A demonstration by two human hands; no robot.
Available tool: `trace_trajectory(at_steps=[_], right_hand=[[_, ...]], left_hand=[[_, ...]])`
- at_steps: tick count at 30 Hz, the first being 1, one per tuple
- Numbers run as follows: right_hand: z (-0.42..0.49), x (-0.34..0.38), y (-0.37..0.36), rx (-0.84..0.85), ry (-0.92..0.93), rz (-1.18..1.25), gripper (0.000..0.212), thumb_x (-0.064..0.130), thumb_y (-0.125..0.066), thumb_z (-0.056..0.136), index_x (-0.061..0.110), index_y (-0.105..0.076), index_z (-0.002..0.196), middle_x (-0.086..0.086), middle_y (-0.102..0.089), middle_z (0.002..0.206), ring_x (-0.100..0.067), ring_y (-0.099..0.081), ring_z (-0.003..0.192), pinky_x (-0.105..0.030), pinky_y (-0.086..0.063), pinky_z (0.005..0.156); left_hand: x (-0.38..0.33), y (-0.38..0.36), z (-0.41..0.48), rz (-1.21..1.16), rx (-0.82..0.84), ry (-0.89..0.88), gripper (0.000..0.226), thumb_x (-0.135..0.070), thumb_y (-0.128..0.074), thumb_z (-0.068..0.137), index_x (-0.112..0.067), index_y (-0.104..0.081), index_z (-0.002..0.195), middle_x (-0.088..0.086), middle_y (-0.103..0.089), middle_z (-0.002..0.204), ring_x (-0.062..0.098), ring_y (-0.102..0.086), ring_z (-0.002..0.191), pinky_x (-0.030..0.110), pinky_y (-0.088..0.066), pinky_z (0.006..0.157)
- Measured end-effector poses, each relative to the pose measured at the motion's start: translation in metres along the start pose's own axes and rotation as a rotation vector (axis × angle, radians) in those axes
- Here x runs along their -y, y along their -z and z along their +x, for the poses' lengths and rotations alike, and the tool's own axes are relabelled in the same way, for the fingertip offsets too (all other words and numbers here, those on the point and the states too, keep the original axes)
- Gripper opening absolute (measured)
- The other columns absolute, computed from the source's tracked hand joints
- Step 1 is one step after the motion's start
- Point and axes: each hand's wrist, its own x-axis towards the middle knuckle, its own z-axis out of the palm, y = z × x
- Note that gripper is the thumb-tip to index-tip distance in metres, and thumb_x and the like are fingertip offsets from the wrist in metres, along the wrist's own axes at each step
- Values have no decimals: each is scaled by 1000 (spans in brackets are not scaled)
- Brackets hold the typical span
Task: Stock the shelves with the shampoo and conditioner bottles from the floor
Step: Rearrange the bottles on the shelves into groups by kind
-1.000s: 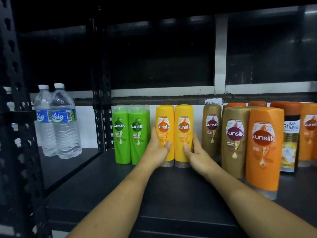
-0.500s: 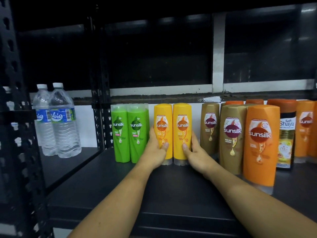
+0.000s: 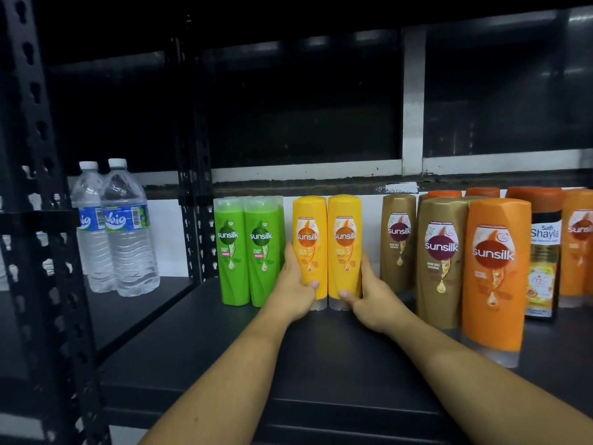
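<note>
Two yellow Sunsilk bottles stand upright side by side on the black shelf [image 3: 199, 342]. My left hand [image 3: 293, 289] grips the left yellow bottle [image 3: 309, 226] low on its side, thumb across the front. My right hand [image 3: 372, 298] grips the right yellow bottle [image 3: 345, 226] the same way. Two green Sunsilk bottles [image 3: 248, 248] stand just left of them, touching my left hand's back. Brown bottles [image 3: 441, 261] and orange bottles [image 3: 495, 274] fill the shelf to the right.
Two water bottles [image 3: 117, 232] stand on the neighbouring shelf at left, behind a black perforated upright post [image 3: 192, 175]. A dark Safi Shayla bottle [image 3: 544, 261] stands among the orange ones at right. Another shelf board hangs overhead.
Both hands stay on the yellow bottles; the pair sits slightly closer to the green bottles. The view has shifted a little.
</note>
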Motion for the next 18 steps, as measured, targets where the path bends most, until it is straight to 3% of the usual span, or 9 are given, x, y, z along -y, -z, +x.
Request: trace_trajectory(at_steps=[5,10,12,14,16,18], right_hand=[[2,-2,-4,-12,-28,-65,85,26,-62,99,28,3,156,4,-50,136,-16,-53,112,-28,-41,93],[2,-3,-7,-46,-106,-222,84,43,-58,98,19,-2,155,-9,-59,135,-31,-62,115,-44,-51,94],[-2,-1,-7,-67,-135,-350,79,48,-54,99,13,-10,154,-11,-62,128,-32,-64,110,-43,-53,88],[-8,0,-5,-70,-136,-485,64,49,-52,99,8,-31,145,-10,-66,119,-30,-65,106,-41,-54,84],[-17,3,-2,-44,-135,-550,46,47,-53,98,11,-48,128,-9,-67,113,-29,-65,103,-42,-55,84],[-30,8,1,-3,-135,-552,39,46,-53,98,14,-55,122,-8,-67,113,-28,-64,105,-41,-54,84]], left_hand=[[1,-1,-2,52,-14,18,89,-4,-60,99,-31,-2,160,-4,-47,148,17,-49,130,31,-37,102],[-5,-1,-11,211,-19,126,93,-26,-59,104,-17,12,163,6,-49,151,28,-49,138,36,-39,108],[-7,1,-13,328,-35,152,88,-35,-57,104,-9,1,164,11,-54,148,31,-52,135,38,-42,106],[-9,3,-17,456,-56,157,70,-38,-57,103,-4,-28,157,14,-62,134,32,-60,122,38,-49,98],[-11,4,-23,534,-50,146,40,-35,-58,100,-8,-55,130,12,-67,117,30,-64,104,39,-55,87],[-13,5,-34,557,-22,147,26,-33,-59,98,-11,-60,110,9,-66,105,28,-63,93,39,-56,80]])
